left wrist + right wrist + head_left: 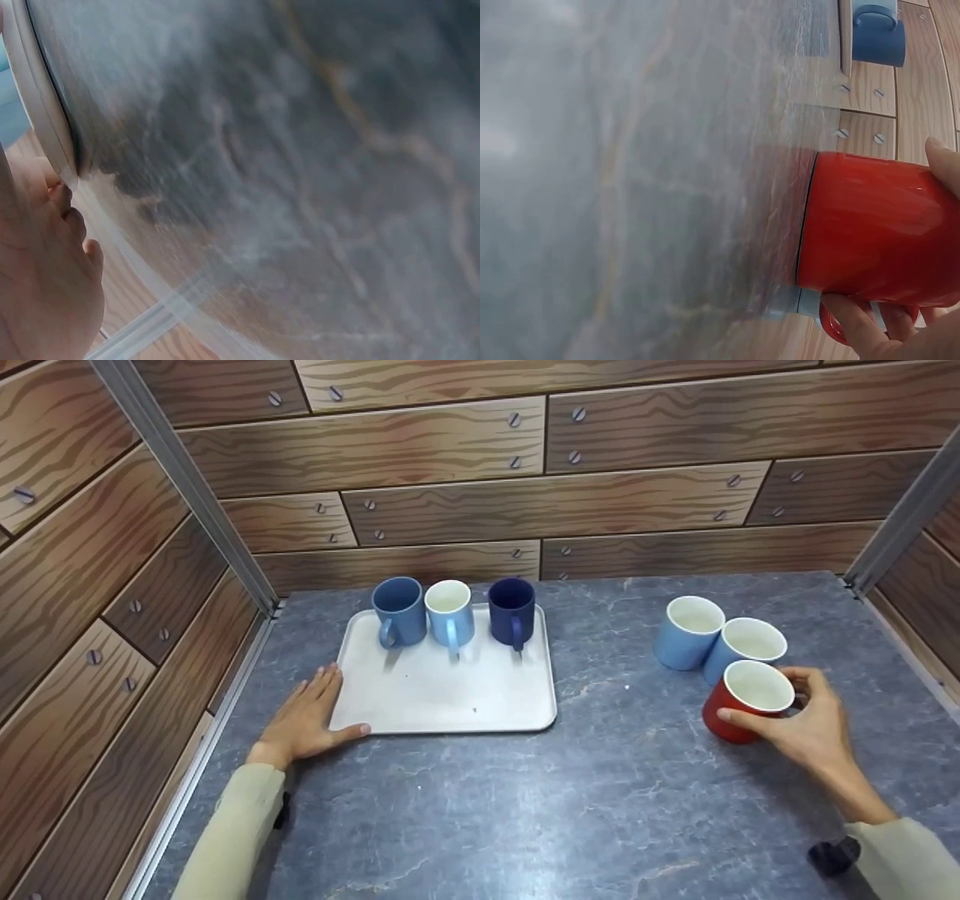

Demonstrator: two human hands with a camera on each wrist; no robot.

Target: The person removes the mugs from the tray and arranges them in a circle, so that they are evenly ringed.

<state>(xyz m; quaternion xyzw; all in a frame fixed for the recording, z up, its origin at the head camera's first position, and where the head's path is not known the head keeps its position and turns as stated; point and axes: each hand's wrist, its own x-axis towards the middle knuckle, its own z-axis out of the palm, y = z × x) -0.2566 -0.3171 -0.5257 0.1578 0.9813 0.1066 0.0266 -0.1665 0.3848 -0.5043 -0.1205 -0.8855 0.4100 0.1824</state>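
Note:
My right hand (814, 727) grips a red mug (724, 716) with a white inside, thumb on the near side and fingers around the far right. In the right wrist view the red mug (877, 229) stands on the table, fingers by its red handle. Just behind it are two light blue mugs, one on the left (679, 645) and one on the right (720, 656). My left hand (304, 724) rests at the left edge of a white tray (442, 701), fingers straight and thumb along the front corner. The left wrist view shows this hand (49, 262) only in part.
Along the tray's back stand a medium blue mug (405, 619), a light blue mug (459, 626) and a dark navy mug (502, 619), handles facing me. The grey marbled table (480, 817) is bounded by wood-patterned walls (450, 442) at the back and sides.

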